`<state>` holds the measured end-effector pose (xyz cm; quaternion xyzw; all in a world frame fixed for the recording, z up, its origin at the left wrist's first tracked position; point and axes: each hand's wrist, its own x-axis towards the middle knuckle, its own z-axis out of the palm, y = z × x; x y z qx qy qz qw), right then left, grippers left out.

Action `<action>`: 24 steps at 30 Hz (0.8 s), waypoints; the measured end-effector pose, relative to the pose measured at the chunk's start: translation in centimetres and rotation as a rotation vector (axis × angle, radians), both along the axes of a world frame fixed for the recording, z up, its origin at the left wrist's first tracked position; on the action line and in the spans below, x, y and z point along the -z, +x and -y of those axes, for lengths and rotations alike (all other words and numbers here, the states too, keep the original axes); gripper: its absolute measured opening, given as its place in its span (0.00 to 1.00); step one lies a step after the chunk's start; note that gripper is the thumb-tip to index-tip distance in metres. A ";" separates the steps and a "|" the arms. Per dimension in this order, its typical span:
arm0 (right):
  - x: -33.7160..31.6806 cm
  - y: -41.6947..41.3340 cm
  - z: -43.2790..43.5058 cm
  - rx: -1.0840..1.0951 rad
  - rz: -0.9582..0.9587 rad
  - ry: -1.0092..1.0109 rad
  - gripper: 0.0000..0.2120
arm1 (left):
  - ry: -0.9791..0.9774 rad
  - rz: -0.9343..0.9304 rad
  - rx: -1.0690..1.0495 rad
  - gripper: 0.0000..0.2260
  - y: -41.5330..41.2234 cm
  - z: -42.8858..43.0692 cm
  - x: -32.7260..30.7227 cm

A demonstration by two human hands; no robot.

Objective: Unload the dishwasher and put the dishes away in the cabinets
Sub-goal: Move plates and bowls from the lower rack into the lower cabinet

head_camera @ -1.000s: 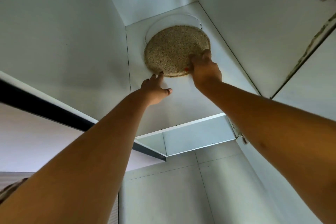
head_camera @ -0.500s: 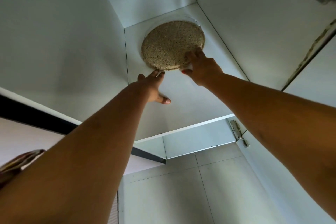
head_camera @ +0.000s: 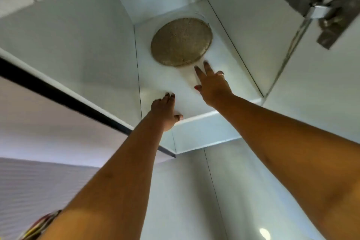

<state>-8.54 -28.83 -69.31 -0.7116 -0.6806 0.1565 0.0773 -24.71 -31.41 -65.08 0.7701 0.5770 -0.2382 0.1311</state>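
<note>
A round speckled brown plate [head_camera: 181, 42] lies on the glass shelf [head_camera: 229, 76] of the open upper cabinet, seen from below, with a white plate's rim showing faintly around it. My right hand [head_camera: 211, 84] is just below the plate, fingers straight and spread, apart from the plate. My left hand [head_camera: 165, 112] is lower, near the shelf's front edge, fingers extended against the underside of the shelf, holding nothing.
The white cabinet side walls [head_camera: 78, 45] close in left and right. The open cabinet door with its metal hinge [head_camera: 311, 4] stands at the upper right. A dark strip [head_camera: 58, 95] runs along the cabinet's bottom edge. Tiled wall [head_camera: 243, 191] lies below.
My right hand has let go of the speckled plate and drawn back from it. My left hand has dropped back toward the shelf's front edge. The plate stays on the shelf.
</note>
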 end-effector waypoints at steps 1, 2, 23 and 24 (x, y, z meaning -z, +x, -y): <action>0.1 -0.1 2.0 -0.028 0.040 -0.007 0.29 | -0.036 0.002 -0.021 0.33 0.2 1.7 -0.1; 0.1 -0.2 3.7 -0.058 0.061 -0.006 0.27 | -0.061 0.003 -0.038 0.32 0.3 2.9 -0.2; -3.6 10.9 44.3 -0.026 -0.217 -0.679 0.37 | -0.565 0.404 -0.208 0.25 12.8 41.2 -4.8; -4.1 12.4 45.3 0.007 -0.208 -0.682 0.37 | -0.594 0.402 -0.217 0.25 13.6 42.3 -5.4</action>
